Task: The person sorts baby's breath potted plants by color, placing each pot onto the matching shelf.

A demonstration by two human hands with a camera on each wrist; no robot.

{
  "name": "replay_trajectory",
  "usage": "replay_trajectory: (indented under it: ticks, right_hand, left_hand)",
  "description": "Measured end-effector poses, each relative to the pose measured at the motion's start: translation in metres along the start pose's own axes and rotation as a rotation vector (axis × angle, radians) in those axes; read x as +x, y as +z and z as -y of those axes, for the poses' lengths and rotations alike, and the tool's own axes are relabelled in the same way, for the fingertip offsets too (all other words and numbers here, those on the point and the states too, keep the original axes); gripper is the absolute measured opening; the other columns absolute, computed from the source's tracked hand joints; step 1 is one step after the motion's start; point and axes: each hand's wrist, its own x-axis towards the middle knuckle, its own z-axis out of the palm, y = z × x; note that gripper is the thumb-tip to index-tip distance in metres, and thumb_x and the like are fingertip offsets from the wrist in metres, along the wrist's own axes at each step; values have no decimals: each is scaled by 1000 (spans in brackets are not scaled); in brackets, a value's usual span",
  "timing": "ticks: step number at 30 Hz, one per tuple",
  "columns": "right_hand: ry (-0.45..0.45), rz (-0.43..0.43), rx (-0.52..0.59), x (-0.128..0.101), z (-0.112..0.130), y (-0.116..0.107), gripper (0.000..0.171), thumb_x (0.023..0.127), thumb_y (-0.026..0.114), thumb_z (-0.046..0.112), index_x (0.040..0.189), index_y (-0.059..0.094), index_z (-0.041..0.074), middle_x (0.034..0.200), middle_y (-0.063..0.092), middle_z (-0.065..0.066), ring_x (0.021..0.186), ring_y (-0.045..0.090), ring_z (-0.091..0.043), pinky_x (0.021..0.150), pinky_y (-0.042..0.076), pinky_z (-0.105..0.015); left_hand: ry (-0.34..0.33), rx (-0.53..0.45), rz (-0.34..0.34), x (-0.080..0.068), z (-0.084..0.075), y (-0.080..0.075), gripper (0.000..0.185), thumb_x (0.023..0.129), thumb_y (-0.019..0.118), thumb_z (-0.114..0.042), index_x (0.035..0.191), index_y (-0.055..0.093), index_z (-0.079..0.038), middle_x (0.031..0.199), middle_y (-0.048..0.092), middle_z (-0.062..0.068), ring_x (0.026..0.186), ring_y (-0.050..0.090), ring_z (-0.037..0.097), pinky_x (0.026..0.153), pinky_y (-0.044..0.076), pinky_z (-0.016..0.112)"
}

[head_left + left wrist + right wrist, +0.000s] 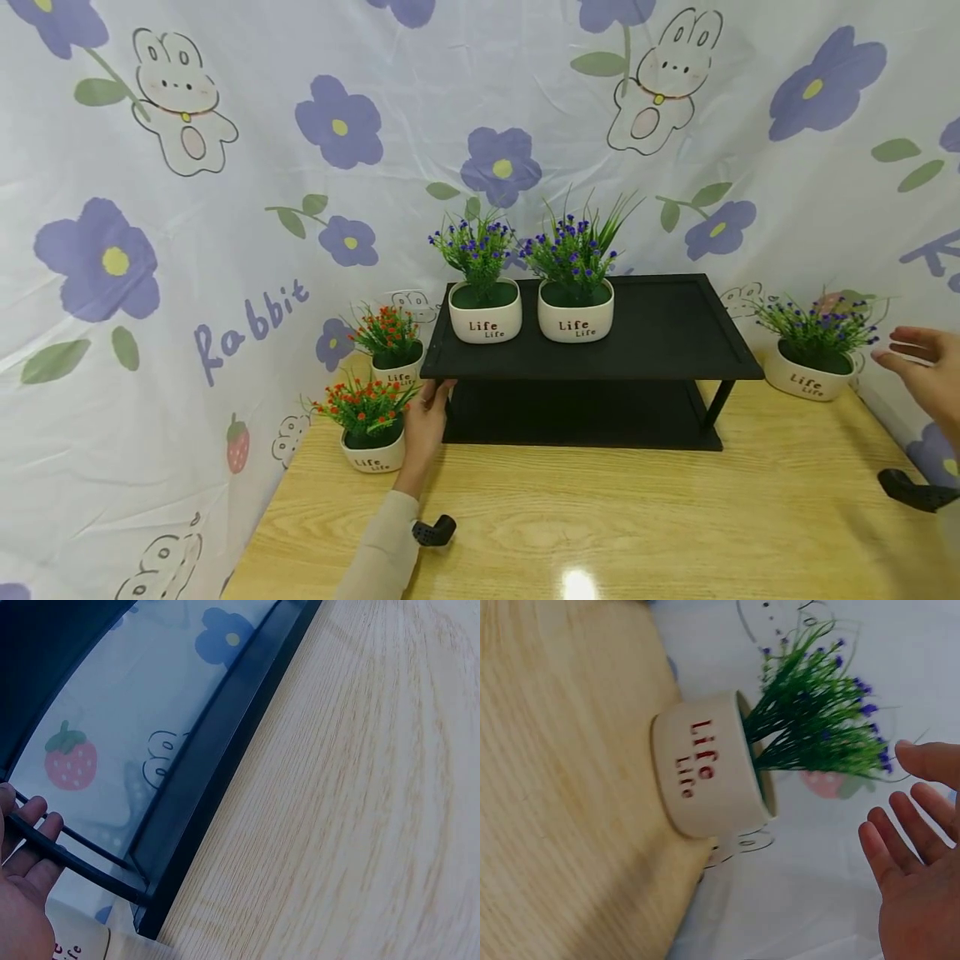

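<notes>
A black two-tier shelf stands on a wooden table. On its top tier are two white "Life" pots of purple flowers. My left hand reaches up to the shelf's front left corner. Its straight fingers lie against the thin black bars of the shelf frame. My right hand hovers open, holding nothing, just right of a third purple-flower pot on the table. In the right wrist view that pot is apart from the spread fingers.
Two white pots of orange flowers stand on the table left of the shelf, close to my left hand. A flower-and-rabbit printed cloth hangs behind and around the table. The table's right edge runs just past the right pot.
</notes>
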Motion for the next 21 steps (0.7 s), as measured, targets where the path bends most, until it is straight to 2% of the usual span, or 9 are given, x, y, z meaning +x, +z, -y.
replay_trajectory:
  ticks: [1,2,4,5,7,8,13,17,21]
  right_hand:
    - [17,21,-22,-2,-2,1,44,108,60,20,150,51,26,111,45,42,107,47,19,85,39,0]
    - [27,41,-37,-3,-3,3,49,108,59,21,156,48,17,122,52,34,120,51,12,97,41,-3]
    - [50,73,-75,-4,-8,7,64,110,55,23,164,32,-2,149,56,8,147,48,-9,119,41,-22]
    - [63,88,-95,-5,-10,10,70,111,53,23,165,23,-9,161,48,-7,157,40,-23,127,38,-36]
    - [89,119,-107,-4,-14,14,73,112,50,25,165,16,-11,172,23,-31,161,21,-48,129,27,-63]
    - [96,133,-108,-4,-16,16,73,112,49,25,165,14,-13,171,17,-37,160,19,-52,127,25,-67]
    - [132,190,-94,-7,-24,23,80,111,50,28,163,7,-16,169,6,-44,155,10,-64,121,20,-77]
    - [180,208,-89,-10,-30,29,87,110,52,31,164,1,-15,171,-3,-41,156,5,-64,118,21,-79]
    - [206,245,-80,-9,-35,32,92,109,52,32,163,-6,-14,170,-11,-40,155,0,-66,117,21,-81]
  left_hand:
    - [2,0,-2,0,0,0,38,113,55,-30,145,68,-14,146,68,11,141,60,30,118,48,56]
    - [6,2,-5,0,1,0,37,113,55,-28,145,68,-13,145,68,11,140,61,30,117,48,56]
    - [14,-2,-8,0,1,0,36,113,56,-27,143,69,-13,144,69,11,139,62,30,117,49,55]
    - [13,-3,-9,0,2,-1,36,113,56,-27,143,69,-12,143,70,11,139,62,30,116,49,55]
    - [11,-3,-13,1,2,-1,36,113,57,-27,143,69,-13,143,70,11,138,62,30,116,49,56]
    - [9,-4,-14,1,3,-2,36,113,57,-28,143,69,-13,143,70,11,138,63,30,116,49,56]
    - [-4,-2,2,-1,2,-2,43,113,56,-33,151,62,-14,149,65,11,142,59,31,118,47,57]
    - [-8,-10,30,-2,-1,-2,47,113,54,-37,156,57,-17,155,60,11,147,55,30,121,44,56]
    - [-11,-19,30,-1,-1,-1,45,113,55,-38,153,60,-18,155,60,9,147,55,28,122,43,55]
